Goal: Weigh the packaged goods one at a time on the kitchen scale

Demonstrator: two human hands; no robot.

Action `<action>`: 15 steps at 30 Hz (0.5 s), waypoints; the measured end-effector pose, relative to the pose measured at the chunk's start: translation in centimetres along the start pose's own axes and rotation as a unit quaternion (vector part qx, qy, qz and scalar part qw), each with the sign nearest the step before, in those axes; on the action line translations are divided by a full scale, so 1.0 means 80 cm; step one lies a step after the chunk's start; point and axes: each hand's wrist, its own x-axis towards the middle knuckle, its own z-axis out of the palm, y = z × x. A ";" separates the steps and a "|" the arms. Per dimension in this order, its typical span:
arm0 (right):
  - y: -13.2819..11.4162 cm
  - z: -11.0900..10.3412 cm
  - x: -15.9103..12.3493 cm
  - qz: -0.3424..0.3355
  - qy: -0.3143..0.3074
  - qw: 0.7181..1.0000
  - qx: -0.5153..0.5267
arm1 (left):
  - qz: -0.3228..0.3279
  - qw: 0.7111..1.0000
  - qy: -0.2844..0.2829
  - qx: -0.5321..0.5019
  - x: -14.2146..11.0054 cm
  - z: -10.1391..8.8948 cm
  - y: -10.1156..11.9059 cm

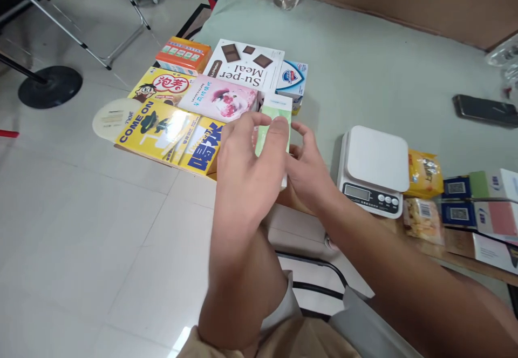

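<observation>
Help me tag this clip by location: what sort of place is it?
Possibly an indoor workroom: a white digital scale and grouped product boxes share a pale green table above a tiled floor.

At the lower edge of the view we see a tan cloth garment (301,342), plain in colour and with soft folds. Whether it is a shirt, we cannot tell. Just above this garment, towards its left and its right, we notice pale grey cloth (360,323), which looks like the loose legs of shorts. Higher above the tan garment, we find the left hand (251,158) and the right hand (309,171), both bare; the forearms (238,261) are also bare and become narrower towards the wrists.
</observation>
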 end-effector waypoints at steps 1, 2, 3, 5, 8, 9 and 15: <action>-0.001 -0.010 -0.011 -0.026 0.014 1.000 -0.004 | -0.009 1.000 -0.006 -0.017 -0.003 0.003 0.003; -0.001 -0.021 -0.024 -0.057 0.030 0.998 -0.020 | -0.022 0.999 -0.015 -0.033 -0.007 0.008 0.006; 0.000 -0.036 -0.039 -0.091 0.048 0.994 -0.048 | -0.033 0.998 -0.031 -0.045 -0.011 0.015 0.010; 0.005 -0.071 -0.067 -0.154 0.083 0.977 -0.123 | -0.029 0.994 -0.100 -0.044 -0.017 0.035 0.014; 0.018 -0.130 -0.095 -0.180 0.138 0.950 -0.213 | 0.001 0.975 -0.220 -0.020 -0.023 0.079 0.012; 0.023 -0.149 -0.098 -0.176 0.164 0.942 -0.236 | 0.015 0.966 -0.258 -0.026 -0.024 0.096 0.010; 0.036 -0.227 -0.070 -0.153 0.277 0.869 -0.379 | 0.009 0.942 -0.331 -0.061 -0.025 0.179 -0.003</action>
